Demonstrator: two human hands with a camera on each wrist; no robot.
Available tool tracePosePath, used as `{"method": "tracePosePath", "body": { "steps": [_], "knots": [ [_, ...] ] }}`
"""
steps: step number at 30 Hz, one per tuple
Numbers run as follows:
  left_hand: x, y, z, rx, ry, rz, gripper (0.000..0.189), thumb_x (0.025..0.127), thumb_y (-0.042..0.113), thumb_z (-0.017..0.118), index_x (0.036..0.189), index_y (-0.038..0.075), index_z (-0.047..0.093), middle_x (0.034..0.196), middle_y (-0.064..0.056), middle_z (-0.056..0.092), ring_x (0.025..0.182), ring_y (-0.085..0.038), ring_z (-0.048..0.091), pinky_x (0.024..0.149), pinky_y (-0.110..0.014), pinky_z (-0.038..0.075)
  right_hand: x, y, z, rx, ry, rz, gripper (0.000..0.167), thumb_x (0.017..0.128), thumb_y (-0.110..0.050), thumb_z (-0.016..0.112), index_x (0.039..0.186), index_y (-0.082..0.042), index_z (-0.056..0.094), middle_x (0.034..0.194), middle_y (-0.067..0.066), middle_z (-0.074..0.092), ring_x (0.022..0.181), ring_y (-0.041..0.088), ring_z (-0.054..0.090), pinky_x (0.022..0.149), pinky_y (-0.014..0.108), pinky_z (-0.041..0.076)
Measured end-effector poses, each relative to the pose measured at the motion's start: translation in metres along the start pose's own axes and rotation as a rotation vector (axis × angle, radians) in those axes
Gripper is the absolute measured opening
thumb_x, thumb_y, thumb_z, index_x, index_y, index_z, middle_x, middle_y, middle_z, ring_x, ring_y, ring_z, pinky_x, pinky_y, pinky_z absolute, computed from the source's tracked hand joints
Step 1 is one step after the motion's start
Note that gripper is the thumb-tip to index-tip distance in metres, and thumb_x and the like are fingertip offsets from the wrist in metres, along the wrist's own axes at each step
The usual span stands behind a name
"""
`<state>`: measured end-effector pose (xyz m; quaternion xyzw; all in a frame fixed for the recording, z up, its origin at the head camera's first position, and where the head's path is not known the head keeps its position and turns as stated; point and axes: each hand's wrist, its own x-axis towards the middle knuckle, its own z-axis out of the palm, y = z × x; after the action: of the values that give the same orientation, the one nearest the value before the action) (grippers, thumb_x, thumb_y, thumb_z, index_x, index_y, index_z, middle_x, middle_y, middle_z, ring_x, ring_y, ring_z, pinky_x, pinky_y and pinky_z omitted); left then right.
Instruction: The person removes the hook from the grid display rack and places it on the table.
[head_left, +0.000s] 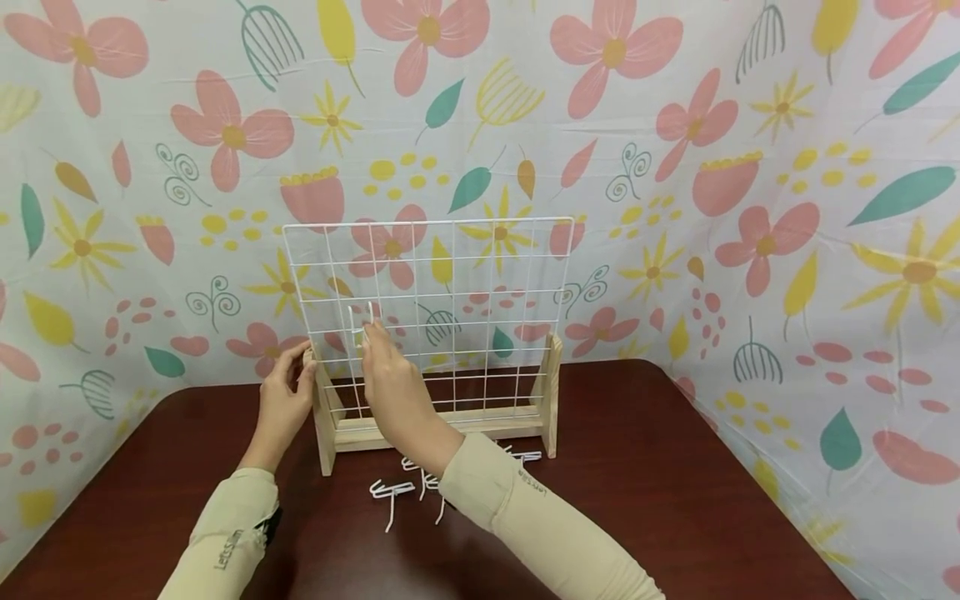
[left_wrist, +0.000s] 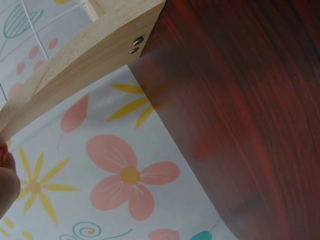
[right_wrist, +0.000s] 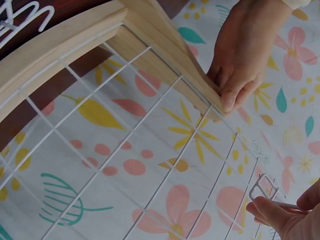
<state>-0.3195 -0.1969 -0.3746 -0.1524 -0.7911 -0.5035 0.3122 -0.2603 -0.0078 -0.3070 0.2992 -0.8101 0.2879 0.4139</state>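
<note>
A white wire grid (head_left: 431,222) stands upright in a wooden stand (head_left: 551,408) on the table. My left hand (head_left: 288,393) grips the top of the stand's left upright, thumb against the wood. In the right wrist view that hold on the upright (right_wrist: 165,45) shows clearly. My right hand (head_left: 401,387) pinches a white wire hook (right_wrist: 263,186) at the grid's left part, its square back end near the wires. Whether the hook touches the grid I cannot tell. Only a bit of my left hand (left_wrist: 7,182) shows in the left wrist view.
Several white wire hooks (head_left: 392,490) lie on the dark red-brown table (head_left: 637,483) in front of the stand, partly behind my right forearm. A flowered cloth (head_left: 750,125) hangs behind the table and along its right side. Two screws (left_wrist: 138,41) show in the upright's side.
</note>
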Motion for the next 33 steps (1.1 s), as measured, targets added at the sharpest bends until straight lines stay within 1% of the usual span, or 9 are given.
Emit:
{"method": "tracePosePath", "body": {
  "steps": [6, 9, 12, 15, 17, 22, 24, 30, 33],
  "knots": [
    [0.000, 0.001, 0.000, 0.002, 0.001, 0.006, 0.036, 0.098, 0.003, 0.052, 0.133, -0.007, 0.050, 0.123, -0.029, 0.057, 0.110, -0.031, 0.054, 0.080, 0.000, 0.036, -0.007, 0.006, -0.005, 0.022, 0.011, 0.007, 0.029, 0.101, -0.002, 0.045, 0.124, 0.014, 0.050, 0.126, 0.029, 0.057, 0.105, 0.034, 0.063, 0.082, 0.031, 0.054],
    [-0.001, 0.012, -0.001, 0.010, -0.001, -0.009, 0.036, 0.098, -0.001, 0.051, 0.133, -0.009, 0.049, 0.122, -0.031, 0.057, 0.107, -0.028, 0.054, 0.079, -0.001, 0.036, -0.010, 0.009, -0.009, 0.016, 0.018, -0.002, 0.029, 0.101, -0.002, 0.045, 0.125, 0.014, 0.050, 0.125, 0.029, 0.057, 0.109, 0.034, 0.061, 0.085, 0.033, 0.052],
    [0.000, 0.017, -0.002, 0.017, -0.007, 0.000, 0.036, 0.098, -0.003, 0.050, 0.132, -0.011, 0.048, 0.119, -0.033, 0.056, 0.103, -0.018, 0.054, 0.079, -0.003, 0.038, -0.014, 0.013, -0.014, 0.018, 0.027, -0.006, 0.030, 0.101, -0.002, 0.045, 0.125, 0.014, 0.050, 0.126, 0.030, 0.056, 0.112, 0.035, 0.059, 0.087, 0.034, 0.051],
    [0.002, 0.009, -0.002, 0.013, -0.004, 0.021, 0.035, 0.097, -0.003, 0.051, 0.131, -0.010, 0.050, 0.116, -0.032, 0.058, 0.099, -0.005, 0.053, 0.078, -0.004, 0.039, -0.018, 0.019, -0.019, 0.029, 0.020, 0.003, 0.030, 0.101, -0.002, 0.044, 0.127, 0.013, 0.050, 0.127, 0.031, 0.055, 0.114, 0.035, 0.058, 0.089, 0.035, 0.050],
    [0.003, -0.002, -0.001, 0.007, -0.007, 0.037, 0.036, 0.097, -0.001, 0.051, 0.132, -0.009, 0.050, 0.117, -0.031, 0.058, 0.100, -0.006, 0.054, 0.078, -0.003, 0.039, -0.021, 0.022, -0.023, 0.038, 0.012, 0.007, 0.031, 0.101, -0.002, 0.044, 0.127, 0.013, 0.050, 0.127, 0.031, 0.055, 0.114, 0.036, 0.057, 0.089, 0.036, 0.050],
    [0.003, -0.002, -0.002, 0.005, -0.034, 0.010, 0.037, 0.100, 0.006, 0.050, 0.134, -0.007, 0.047, 0.123, -0.030, 0.056, 0.108, -0.033, 0.055, 0.078, -0.003, 0.038, -0.028, 0.031, -0.031, 0.043, -0.004, 0.006, 0.031, 0.101, -0.002, 0.044, 0.128, 0.014, 0.048, 0.129, 0.032, 0.053, 0.116, 0.038, 0.055, 0.092, 0.037, 0.049],
    [0.004, -0.001, -0.002, 0.007, -0.037, 0.008, 0.037, 0.100, 0.007, 0.050, 0.135, -0.007, 0.047, 0.123, -0.030, 0.056, 0.108, -0.032, 0.055, 0.078, -0.004, 0.038, -0.030, 0.034, -0.034, 0.039, -0.012, 0.003, 0.032, 0.101, -0.002, 0.044, 0.128, 0.015, 0.048, 0.130, 0.032, 0.052, 0.117, 0.037, 0.055, 0.092, 0.037, 0.049],
    [0.005, -0.001, -0.002, 0.010, -0.012, 0.031, 0.036, 0.098, 0.004, 0.052, 0.132, -0.008, 0.050, 0.115, -0.029, 0.059, 0.094, -0.004, 0.052, 0.073, -0.005, 0.039, -0.040, 0.041, -0.044, 0.031, -0.028, 0.007, 0.032, 0.098, 0.002, 0.049, 0.128, 0.015, 0.049, 0.131, 0.032, 0.052, 0.114, 0.037, 0.057, 0.089, 0.038, 0.051],
    [0.004, -0.002, -0.003, 0.004, -0.014, 0.045, 0.035, 0.098, 0.003, 0.052, 0.131, -0.008, 0.051, 0.112, -0.029, 0.060, 0.089, 0.003, 0.050, 0.070, -0.006, 0.039, -0.045, 0.044, -0.047, 0.017, -0.019, -0.004, 0.032, 0.097, 0.002, 0.051, 0.127, 0.014, 0.050, 0.130, 0.031, 0.053, 0.109, 0.037, 0.060, 0.086, 0.038, 0.052]
  ]
}}
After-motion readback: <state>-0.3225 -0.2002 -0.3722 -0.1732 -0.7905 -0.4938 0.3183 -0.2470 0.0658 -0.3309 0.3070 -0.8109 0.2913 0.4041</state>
